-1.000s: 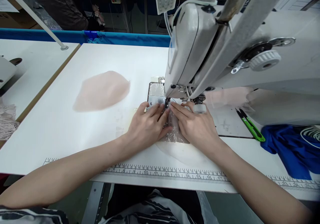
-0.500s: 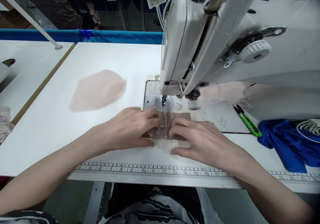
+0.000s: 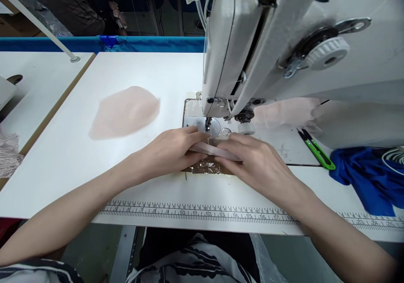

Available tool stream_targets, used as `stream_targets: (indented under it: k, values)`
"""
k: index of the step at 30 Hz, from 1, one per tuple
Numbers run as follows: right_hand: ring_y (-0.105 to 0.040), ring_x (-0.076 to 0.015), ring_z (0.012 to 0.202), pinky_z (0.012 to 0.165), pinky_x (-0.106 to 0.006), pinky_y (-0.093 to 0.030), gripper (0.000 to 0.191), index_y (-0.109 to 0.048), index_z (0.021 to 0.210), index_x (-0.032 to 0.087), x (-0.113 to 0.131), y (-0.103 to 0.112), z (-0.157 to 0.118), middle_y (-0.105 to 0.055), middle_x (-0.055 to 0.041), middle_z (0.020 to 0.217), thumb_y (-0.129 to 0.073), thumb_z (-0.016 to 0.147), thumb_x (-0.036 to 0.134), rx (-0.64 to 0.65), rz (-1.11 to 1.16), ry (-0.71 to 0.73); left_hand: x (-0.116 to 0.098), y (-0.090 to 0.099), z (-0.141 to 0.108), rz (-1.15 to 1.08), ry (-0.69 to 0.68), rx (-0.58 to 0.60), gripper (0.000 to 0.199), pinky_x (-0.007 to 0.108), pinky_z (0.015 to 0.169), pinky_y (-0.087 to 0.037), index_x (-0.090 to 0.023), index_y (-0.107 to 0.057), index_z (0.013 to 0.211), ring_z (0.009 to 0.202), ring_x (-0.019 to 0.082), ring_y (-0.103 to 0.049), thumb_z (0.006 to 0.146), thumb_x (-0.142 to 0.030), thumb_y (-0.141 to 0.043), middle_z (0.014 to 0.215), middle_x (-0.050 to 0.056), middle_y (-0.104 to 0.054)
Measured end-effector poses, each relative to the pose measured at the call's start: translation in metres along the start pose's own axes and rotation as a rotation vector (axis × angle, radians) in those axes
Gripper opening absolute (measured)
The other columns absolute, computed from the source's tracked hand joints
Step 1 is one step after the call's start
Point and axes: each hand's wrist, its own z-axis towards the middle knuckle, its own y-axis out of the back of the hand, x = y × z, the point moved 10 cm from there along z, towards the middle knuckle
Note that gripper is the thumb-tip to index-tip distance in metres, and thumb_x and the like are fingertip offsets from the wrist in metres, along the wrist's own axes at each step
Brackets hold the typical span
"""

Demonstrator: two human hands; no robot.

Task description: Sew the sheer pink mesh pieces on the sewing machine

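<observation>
Folded pale-pink fabric: a narrow, sheer strip, raised slightly aslant between the hands, just in front of the presser foot and not under it; its layers are hard to count, as fingers cover both ends.
Left hand: pinching the strip's left end between thumb and fingers.
Right hand: pinching the right end, thumb below and fingers above.
Step in hand: judged from the grip, folding or lining up the strip for stitching.
Next move: feeding it in would call for keeping the fold even, laying it flat and sliding its edge beneath the raised or lifted foot.
Presser foot: at the needle, over the metal plate, just beyond the fingertips.
Brown taped patch: shiny, below the strip.
Sewing machine: its head stands over the plate.
Pale-pink fabric panel: flat on the white counter, left of the machine.
Green-handled snips: on the right, beside blue cloth.
Printed ruler: along the near edge.
</observation>
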Motion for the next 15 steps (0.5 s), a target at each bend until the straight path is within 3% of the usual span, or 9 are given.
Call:
stream_targets:
  k: [3, 5, 9, 12, 15]
  values:
    - [-0.061, -0.0164, 0.072, 0.062, -0.027, -0.047, 0.023, -0.071, 0.104, 0.017, 0.003, 0.015, -0.003, -0.068, -0.0057, 0.083, -0.051, 0.095, 0.015, -0.247, -0.080, 0.076, 0.005, 0.000, 0.006, 0.000, -0.008, -0.049, 0.029, 0.024, 0.057, -0.043, -0.018, -0.068, 0.117, 0.062, 0.010, -0.056, 0.093, -0.018, -0.051, 0.085, 0.002, -0.060]
    - [-0.059, -0.0154, 0.068, 0.060, -0.026, -0.046, 0.023, -0.073, 0.104, 0.017, 0.001, 0.019, -0.004, -0.067, -0.0049, 0.077, -0.050, 0.096, 0.018, -0.319, -0.096, 0.082, 0.007, 0.000, 0.009, -0.061, -0.021, -0.040, 0.026, 0.023, 0.057, -0.042, -0.019, -0.073, 0.106, 0.060, 0.009, -0.054, 0.094, -0.017, -0.050, 0.079, 0.001, -0.057]
    - [-0.053, -0.0137, 0.059, 0.054, -0.027, -0.042, 0.030, -0.075, 0.096, 0.018, -0.009, 0.018, 0.000, -0.066, -0.0043, 0.071, -0.047, 0.099, 0.025, -0.285, -0.085, 0.011, 0.001, 0.003, 0.013, -0.210, -0.094, -0.003, 0.026, 0.022, 0.056, -0.040, -0.019, -0.074, 0.087, 0.060, 0.008, -0.051, 0.096, -0.022, -0.051, 0.073, 0.000, -0.054]
    - [-0.054, -0.0130, 0.059, 0.054, -0.027, -0.041, 0.025, -0.075, 0.100, 0.018, -0.012, 0.014, 0.001, -0.071, -0.0040, 0.078, -0.051, 0.094, 0.018, -0.230, -0.019, -0.012, -0.002, 0.004, 0.011, -0.273, -0.118, 0.036, 0.035, 0.023, 0.055, -0.039, -0.017, -0.068, 0.069, 0.056, 0.008, -0.046, 0.097, -0.025, -0.049, 0.070, 0.000, -0.051]
    - [-0.058, -0.0129, 0.062, 0.053, -0.025, -0.038, 0.022, -0.075, 0.095, 0.019, -0.010, 0.008, 0.001, -0.071, -0.0014, 0.079, -0.057, 0.086, 0.011, -0.146, 0.034, -0.020, -0.005, -0.001, 0.006, -0.255, -0.159, 0.075, 0.036, 0.023, 0.055, -0.039, -0.016, -0.068, 0.070, 0.058, 0.009, -0.047, 0.098, -0.024, -0.046, 0.073, 0.002, -0.052]
